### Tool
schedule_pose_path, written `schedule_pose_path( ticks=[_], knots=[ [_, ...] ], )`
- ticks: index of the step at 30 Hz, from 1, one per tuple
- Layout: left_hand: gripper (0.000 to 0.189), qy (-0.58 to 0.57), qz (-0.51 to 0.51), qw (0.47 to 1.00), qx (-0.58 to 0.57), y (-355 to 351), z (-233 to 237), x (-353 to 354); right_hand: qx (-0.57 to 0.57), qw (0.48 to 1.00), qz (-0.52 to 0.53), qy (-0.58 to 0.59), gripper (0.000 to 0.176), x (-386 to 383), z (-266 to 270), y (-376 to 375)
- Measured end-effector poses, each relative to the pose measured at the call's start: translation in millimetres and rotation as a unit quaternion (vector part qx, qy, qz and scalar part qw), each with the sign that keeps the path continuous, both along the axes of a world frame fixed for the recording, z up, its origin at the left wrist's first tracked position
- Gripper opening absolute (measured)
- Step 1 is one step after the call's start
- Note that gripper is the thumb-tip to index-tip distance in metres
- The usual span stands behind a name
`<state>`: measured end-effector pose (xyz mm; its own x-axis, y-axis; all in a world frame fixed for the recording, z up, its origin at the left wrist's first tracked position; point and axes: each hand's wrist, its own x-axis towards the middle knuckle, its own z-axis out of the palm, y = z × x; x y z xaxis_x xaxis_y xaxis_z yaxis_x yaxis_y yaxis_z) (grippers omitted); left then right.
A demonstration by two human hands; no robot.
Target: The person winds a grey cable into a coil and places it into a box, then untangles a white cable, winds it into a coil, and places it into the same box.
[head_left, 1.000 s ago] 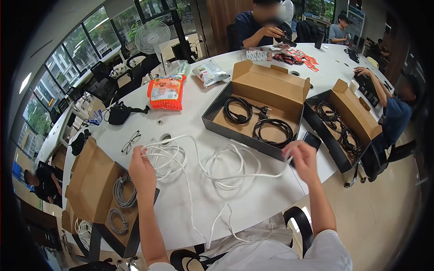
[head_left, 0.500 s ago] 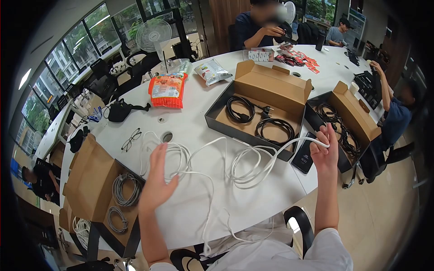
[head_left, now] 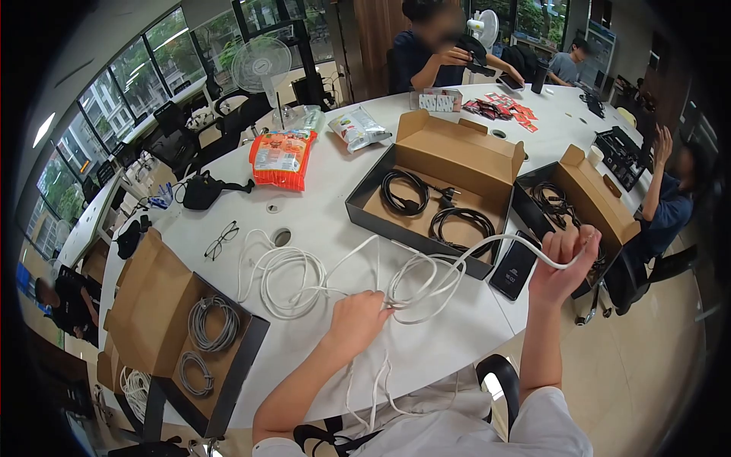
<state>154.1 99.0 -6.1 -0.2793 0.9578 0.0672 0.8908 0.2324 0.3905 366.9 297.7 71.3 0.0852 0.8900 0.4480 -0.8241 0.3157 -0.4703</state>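
Note:
A long white cable (head_left: pixel 293 283) lies in loose coils on the white table, with strands hanging over the near edge toward my lap. My right hand (head_left: pixel 562 266) is raised at the right, its fingers closed on one end of the cable, which arcs leftward to a coil. Low over the table's middle, my left hand (head_left: pixel 359 324) is closed on a strand beside that right-hand coil. Behind the coils, an open box (head_left: pixel 365 209) holds coiled black cords (head_left: pixel 405 192). A phone (head_left: pixel 514 266) lies just left of my right hand.
At left, an open box (head_left: pixel 255 358) contains grey cable coils (head_left: pixel 213 324). Glasses (head_left: pixel 221 240), a black pouch (head_left: pixel 204 190), an orange bag (head_left: pixel 280 161) and a silver bag (head_left: pixel 358 129) lie farther back. Another box of black cords (head_left: pixel 575 171) stands right. Other people sit around the table.
My left hand has moved right and down from open air and closed on the cable. My right hand has come lower and slightly right, still holding the cable end.

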Motion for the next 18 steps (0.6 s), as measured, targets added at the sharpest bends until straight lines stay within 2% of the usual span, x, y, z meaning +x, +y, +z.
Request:
schedule_pose_path(
  ticks=[5, 9, 13, 15, 18],
  knots=[
    [0.018, 0.006, 0.019, 0.997, 0.073, 9.3, -2.1, -10.0, 0.02, 0.999, -0.042, -0.023, 0.031, 11.5, 10.2, -6.2],
    [0.012, -0.034, 0.01, 0.982, 0.187, 14.7, 34.9, -12.6, 0.041, 0.994, -0.075, -0.063, 0.033, 8.9, 21.3, -6.8],
    [0.008, -0.048, 0.01, 0.966, 0.255, 22.4, 77.8, -12.0, 0.103, 0.974, 0.0, -0.203, 0.029, 2.6, 32.6, -1.8],
    [0.009, -0.053, 0.008, 0.954, 0.295, 26.4, 92.5, -11.6, 0.153, 0.937, 0.014, -0.313, 0.027, -6.5, 45.5, -6.1],
    [0.01, -0.058, 0.005, 0.921, 0.386, 34.1, 97.0, -26.9, 0.302, 0.812, 0.028, -0.499, 0.018, -21.3, 62.2, -9.8]
  ],
)
